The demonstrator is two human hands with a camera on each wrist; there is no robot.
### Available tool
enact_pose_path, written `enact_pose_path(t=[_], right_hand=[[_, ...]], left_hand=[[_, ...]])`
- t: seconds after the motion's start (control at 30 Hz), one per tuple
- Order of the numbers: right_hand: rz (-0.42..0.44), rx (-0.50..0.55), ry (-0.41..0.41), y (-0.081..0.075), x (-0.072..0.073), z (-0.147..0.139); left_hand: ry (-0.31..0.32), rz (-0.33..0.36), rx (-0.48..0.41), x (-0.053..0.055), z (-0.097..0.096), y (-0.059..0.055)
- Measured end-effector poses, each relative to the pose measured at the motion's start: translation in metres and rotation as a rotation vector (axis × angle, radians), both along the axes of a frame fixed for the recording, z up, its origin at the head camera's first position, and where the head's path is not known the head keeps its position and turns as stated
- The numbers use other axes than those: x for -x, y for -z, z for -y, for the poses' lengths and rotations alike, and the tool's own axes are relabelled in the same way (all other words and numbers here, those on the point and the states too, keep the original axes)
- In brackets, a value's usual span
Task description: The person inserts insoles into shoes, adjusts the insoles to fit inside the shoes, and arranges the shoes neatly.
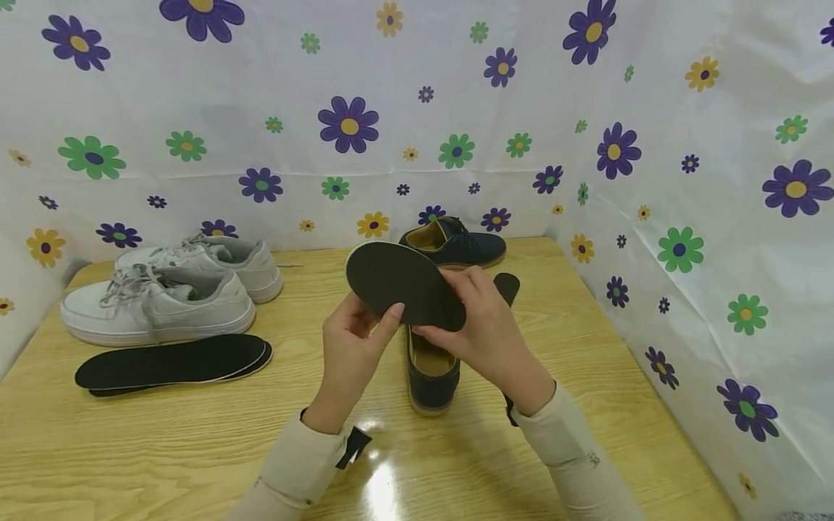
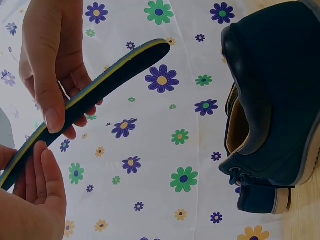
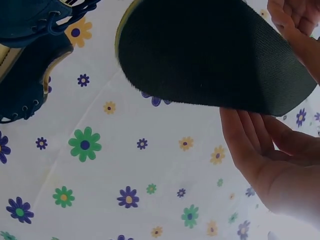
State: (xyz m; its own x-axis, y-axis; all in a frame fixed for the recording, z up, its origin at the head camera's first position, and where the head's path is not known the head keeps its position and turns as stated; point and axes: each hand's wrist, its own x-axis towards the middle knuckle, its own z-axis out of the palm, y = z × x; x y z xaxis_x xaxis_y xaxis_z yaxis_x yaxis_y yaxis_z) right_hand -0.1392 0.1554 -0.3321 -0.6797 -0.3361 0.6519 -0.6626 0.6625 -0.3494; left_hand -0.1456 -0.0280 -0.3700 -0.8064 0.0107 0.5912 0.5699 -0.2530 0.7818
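Note:
Both hands hold a black shoe insole [image 1: 404, 286] above a navy shoe [image 1: 433, 391]. My left hand [image 1: 352, 347] has its thumb on the dark face and its fingers behind. With thumb and fingers, my right hand [image 1: 482, 333] grips the insole; a narrow black end shows past this hand in the head view. Edge-on in the left wrist view, the insole [image 2: 102, 87] shows a thin yellow layer and a slight bend. Its broad dark face [image 3: 200, 60] fills the top of the right wrist view. The navy shoe's tan inside is partly hidden by the hands.
A second navy shoe [image 1: 472, 250] stands farther back, near the flowered cloth [image 1: 417, 145]. White sneakers [image 1: 163, 307] stand at the left of the wooden table [image 1: 163, 456]. Before them lie two black insoles [image 1: 172, 365], one overlapping the other. Cloth also borders the table's right side.

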Motion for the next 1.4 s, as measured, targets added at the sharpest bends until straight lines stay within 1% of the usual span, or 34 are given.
enact_pose_path(t=[0.13,0.2,0.27,0.33,0.43,0.5,0.53,0.6,0.7,0.77,0.87,0.93,1.0,1.1,1.23,1.4], right_hand=[[0.089,0.097,-0.016,-0.001,0.003,-0.008],[0.132,0.152,-0.009,-0.002,0.004,-0.012],[0.178,0.215,-0.005,-0.002,0.006,-0.016],[0.234,0.282,-0.001,-0.002,0.006,-0.020],[0.334,0.378,0.022,-0.002,0.005,-0.025],[0.388,0.422,0.048,-0.003,0.003,-0.029],[0.411,0.432,0.069,-0.002,0.001,-0.031],[0.450,0.436,0.112,-0.002,-0.002,-0.035],[0.508,0.410,0.182,0.002,-0.006,-0.040],[0.547,0.393,0.219,0.004,-0.008,-0.042],[0.598,0.383,0.257,0.009,-0.012,-0.045],[0.624,0.372,0.272,0.012,-0.014,-0.047],[0.641,0.361,0.285,0.014,-0.016,-0.050],[0.654,0.350,0.298,0.017,-0.019,-0.054],[0.663,0.332,0.310,0.021,-0.022,-0.061],[0.682,0.266,0.334,0.025,-0.023,-0.067]], left_hand=[[0.067,-0.024,0.003,0.000,0.002,0.001],[0.084,-0.036,-0.002,0.001,0.003,0.002],[0.083,-0.042,-0.006,0.002,0.004,0.002],[0.065,-0.035,-0.002,0.003,0.004,0.002],[0.029,0.009,0.038,0.007,0.003,0.004],[-0.008,0.029,0.110,0.010,0.002,0.006],[-0.037,0.021,0.171,0.013,0.001,0.009],[-0.088,-0.017,0.316,0.017,-0.002,0.015],[-0.158,-0.112,0.544,0.023,-0.004,0.024],[-0.178,-0.149,0.670,0.025,-0.006,0.030],[-0.202,-0.159,0.818,0.028,-0.008,0.037],[-0.213,-0.147,0.896,0.030,-0.010,0.041],[-0.221,-0.150,0.961,0.032,-0.013,0.043],[-0.230,-0.198,1.027,0.035,-0.018,0.048],[-0.252,-0.292,1.058,0.041,-0.025,0.054],[-0.306,-0.349,1.065,0.047,-0.033,0.061]])
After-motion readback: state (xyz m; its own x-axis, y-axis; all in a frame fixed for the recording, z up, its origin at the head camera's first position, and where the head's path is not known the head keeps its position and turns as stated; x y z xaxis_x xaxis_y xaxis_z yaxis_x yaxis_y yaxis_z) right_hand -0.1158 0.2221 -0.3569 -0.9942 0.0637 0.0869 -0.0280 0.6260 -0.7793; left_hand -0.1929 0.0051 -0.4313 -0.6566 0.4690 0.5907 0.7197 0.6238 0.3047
